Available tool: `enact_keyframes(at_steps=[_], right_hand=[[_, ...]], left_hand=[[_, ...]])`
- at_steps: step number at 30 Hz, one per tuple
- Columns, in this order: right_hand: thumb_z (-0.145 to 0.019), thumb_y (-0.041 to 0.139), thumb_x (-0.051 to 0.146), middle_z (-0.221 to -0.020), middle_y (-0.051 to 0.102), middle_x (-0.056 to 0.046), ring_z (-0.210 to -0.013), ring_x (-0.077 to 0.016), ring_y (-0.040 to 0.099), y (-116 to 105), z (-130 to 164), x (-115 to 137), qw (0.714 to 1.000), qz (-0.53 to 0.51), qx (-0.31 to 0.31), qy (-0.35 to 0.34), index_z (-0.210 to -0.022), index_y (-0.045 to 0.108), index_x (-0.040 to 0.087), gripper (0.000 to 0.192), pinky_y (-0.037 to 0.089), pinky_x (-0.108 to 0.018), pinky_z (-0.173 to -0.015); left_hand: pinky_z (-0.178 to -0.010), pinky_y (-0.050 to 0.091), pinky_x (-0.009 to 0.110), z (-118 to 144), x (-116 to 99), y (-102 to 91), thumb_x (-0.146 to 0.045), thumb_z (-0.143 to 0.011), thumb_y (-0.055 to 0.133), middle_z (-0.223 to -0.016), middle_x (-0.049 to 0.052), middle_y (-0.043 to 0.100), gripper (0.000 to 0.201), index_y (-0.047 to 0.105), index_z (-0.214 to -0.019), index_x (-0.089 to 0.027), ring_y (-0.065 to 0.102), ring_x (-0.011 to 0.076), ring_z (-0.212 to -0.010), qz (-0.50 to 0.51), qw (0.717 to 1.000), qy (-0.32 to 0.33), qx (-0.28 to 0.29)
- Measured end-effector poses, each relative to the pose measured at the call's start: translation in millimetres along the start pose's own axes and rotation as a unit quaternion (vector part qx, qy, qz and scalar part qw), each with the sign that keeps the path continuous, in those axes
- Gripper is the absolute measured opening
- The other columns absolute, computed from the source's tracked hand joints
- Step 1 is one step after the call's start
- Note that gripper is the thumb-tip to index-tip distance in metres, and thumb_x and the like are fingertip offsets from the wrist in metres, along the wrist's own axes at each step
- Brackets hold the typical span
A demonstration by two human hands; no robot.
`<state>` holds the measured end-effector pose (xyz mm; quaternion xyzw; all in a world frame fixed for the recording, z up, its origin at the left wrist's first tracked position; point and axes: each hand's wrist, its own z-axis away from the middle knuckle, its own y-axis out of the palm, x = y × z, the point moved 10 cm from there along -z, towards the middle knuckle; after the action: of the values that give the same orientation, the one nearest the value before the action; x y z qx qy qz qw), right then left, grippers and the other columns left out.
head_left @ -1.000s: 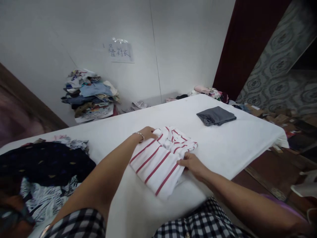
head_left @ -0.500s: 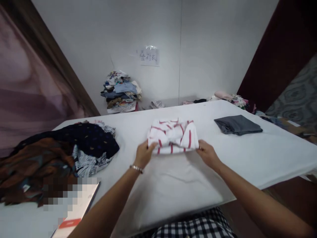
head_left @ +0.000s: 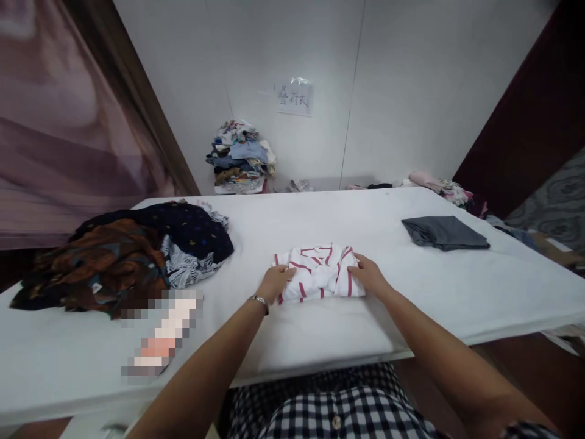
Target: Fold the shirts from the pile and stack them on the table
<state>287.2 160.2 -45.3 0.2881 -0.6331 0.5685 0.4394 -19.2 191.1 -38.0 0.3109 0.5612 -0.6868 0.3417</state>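
Note:
A white shirt [head_left: 320, 277] with red stripes lies on the white-covered table in front of me, folded into a compact bundle with its collar side facing away. My left hand [head_left: 275, 281] grips its left edge, the thumb on top of the cloth. At the opposite side my right hand [head_left: 369, 274] has its fingers bent over the right edge. The undersides of both hands and the fingertips below the cloth are hidden.
Dark blue, brown and patterned clothes [head_left: 123, 256] lie heaped at the left, behind a blurred-out flat object [head_left: 171, 332]. Folded grey cloth [head_left: 445, 233] rests at the right of the table [head_left: 320, 213]. A clothes stack [head_left: 242, 158] stands by the wall, below a paper sign [head_left: 295, 97].
The shirt has come nearer to me and now lies flatter on the table, its collar showing more. Both hands remain at its sides. My view has shifted slightly.

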Motion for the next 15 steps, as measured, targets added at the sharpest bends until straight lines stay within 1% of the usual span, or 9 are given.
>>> enact_keyframes(at_steps=[2,3,5,6,8,10,12,13,15], right_hand=[[-0.077,0.057,0.029,-0.091,0.070,-0.002,-0.081,-0.0193,0.062,5,0,4,0.999,0.032,-0.001,-0.034,-0.130,0.058,0.022,0.053,0.046,-0.031,-0.077],[-0.078,0.057,0.029,-0.092,0.070,-0.002,-0.083,-0.0197,0.062,6,1,3,0.998,0.059,-0.001,-0.038,-0.129,0.058,0.022,0.052,0.046,-0.031,-0.077],[-0.078,0.057,0.031,-0.096,0.069,-0.005,-0.086,-0.0219,0.062,4,5,-2,0.992,0.122,-0.001,-0.025,-0.130,0.057,0.021,0.053,0.045,-0.032,-0.078],[-0.078,0.058,0.033,-0.100,0.069,-0.007,-0.090,-0.0235,0.062,2,7,-4,0.988,0.156,-0.001,-0.016,-0.133,0.054,0.020,0.056,0.044,-0.033,-0.078],[-0.079,0.060,0.038,-0.110,0.066,-0.013,-0.097,-0.0273,0.060,-3,10,-5,0.978,0.210,-0.010,-0.009,-0.141,0.045,0.017,0.067,0.043,-0.035,-0.080],[-0.080,0.059,0.043,-0.118,0.062,-0.018,-0.104,-0.0307,0.058,-4,12,-2,0.970,0.241,-0.015,-0.010,-0.145,0.038,0.014,0.075,0.042,-0.037,-0.083],[-0.080,0.060,0.044,-0.120,0.061,-0.019,-0.107,-0.0326,0.057,0,12,0,0.971,0.239,-0.009,-0.012,-0.145,0.037,0.014,0.076,0.042,-0.039,-0.085],[-0.079,0.061,0.042,-0.119,0.061,-0.018,-0.107,-0.0324,0.058,4,12,1,0.975,0.222,-0.004,-0.013,-0.145,0.039,0.016,0.074,0.042,-0.039,-0.085],[-0.075,0.063,0.034,-0.116,0.064,-0.013,-0.105,-0.0294,0.059,9,8,-1,0.987,0.163,0.001,-0.010,-0.142,0.043,0.021,0.071,0.042,-0.038,-0.087]], left_hand=[[-0.058,0.036,0.026,6,1,-2.0,-0.047,-0.080,0.049,-0.063,-0.001,0.055,0.031,0.051,-0.065,-0.020,0.053,0.0152,-0.063,-0.021,0.999,0.013,-0.028],[-0.059,0.037,0.026,10,5,-4.5,-0.044,-0.081,0.049,-0.065,-0.001,0.057,0.028,0.051,-0.067,-0.020,0.054,0.0158,-0.065,-0.049,0.998,0.015,-0.039],[-0.062,0.038,0.028,18,15,-9.4,-0.043,-0.082,0.048,-0.069,0.002,0.060,0.026,0.053,-0.071,-0.020,0.057,0.0181,-0.068,-0.116,0.992,0.009,-0.042],[-0.064,0.039,0.029,21,20,-12.6,-0.045,-0.082,0.049,-0.074,0.004,0.063,0.027,0.055,-0.075,-0.020,0.059,0.0198,-0.072,-0.143,0.989,0.002,-0.043],[-0.072,0.043,0.032,25,26,-20.1,-0.052,-0.081,0.052,-0.096,0.010,0.068,0.036,0.059,-0.093,-0.018,0.063,0.0245,-0.087,-0.163,0.985,-0.008,-0.053],[-0.082,0.045,0.035,26,25,-26.1,-0.057,-0.078,0.055,-0.119,0.016,0.063,0.053,0.056,-0.113,-0.016,0.061,0.0296,-0.106,-0.163,0.984,-0.012,-0.069],[-0.090,0.044,0.039,23,21,-25.0,-0.055,-0.075,0.062,-0.129,0.021,0.057,0.064,0.052,-0.121,-0.013,0.056,0.0336,-0.116,-0.147,0.987,-0.018,-0.069],[-0.092,0.043,0.041,21,21,-21.8,-0.051,-0.072,0.067,-0.130,0.021,0.057,0.065,0.053,-0.121,-0.012,0.055,0.0350,-0.119,-0.111,0.991,-0.032,-0.061],[-0.094,0.044,0.041,17,25,-11.2,-0.040,-0.066,0.076,-0.128,0.021,0.060,0.061,0.056,-0.116,-0.012,0.054,0.0361,-0.120,0.005,0.996,-0.076,-0.039]])
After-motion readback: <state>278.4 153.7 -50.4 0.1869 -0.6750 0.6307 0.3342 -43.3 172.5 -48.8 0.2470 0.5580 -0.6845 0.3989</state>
